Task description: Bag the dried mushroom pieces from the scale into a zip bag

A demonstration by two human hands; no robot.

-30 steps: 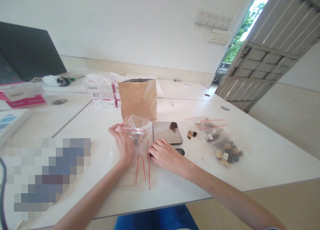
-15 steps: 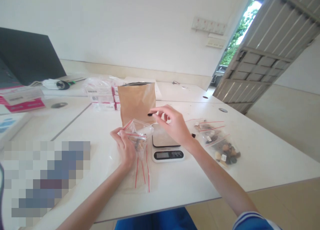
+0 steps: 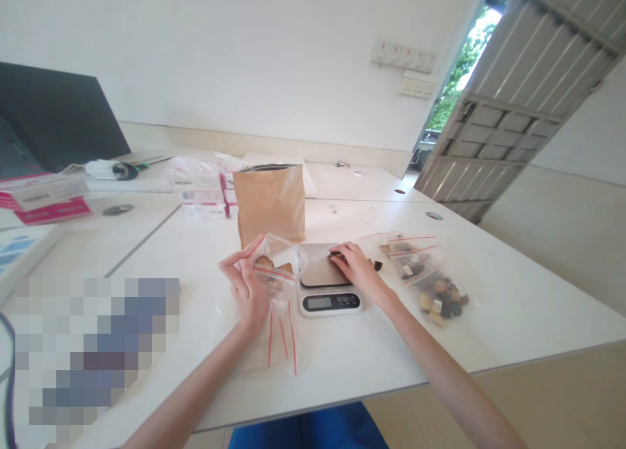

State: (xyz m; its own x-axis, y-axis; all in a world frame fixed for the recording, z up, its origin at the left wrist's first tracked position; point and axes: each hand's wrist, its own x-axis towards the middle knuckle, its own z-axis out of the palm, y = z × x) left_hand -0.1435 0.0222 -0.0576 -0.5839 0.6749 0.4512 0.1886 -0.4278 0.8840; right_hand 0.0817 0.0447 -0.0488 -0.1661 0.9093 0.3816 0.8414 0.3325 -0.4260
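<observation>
White table (image 3: pixel 430 345) has a little kitchen scale (image 3: pixel 327 286) in the middle, brown paper bag (image 3: pixel 270 201) standing just behind it, filled zip bags (image 3: pixel 425 273) on the right, empty ones (image 3: pixel 274 345) near-left, boxes (image 3: pixel 200 188) far left.

Brown kraft paper pouch (image 3: pixel 270 201), red-striped clear zip bags (image 3: pixel 274 266), white scale (image 3: pixel 327 292) with grey platform, white surface (image 3: pixel 381 345).
</observation>
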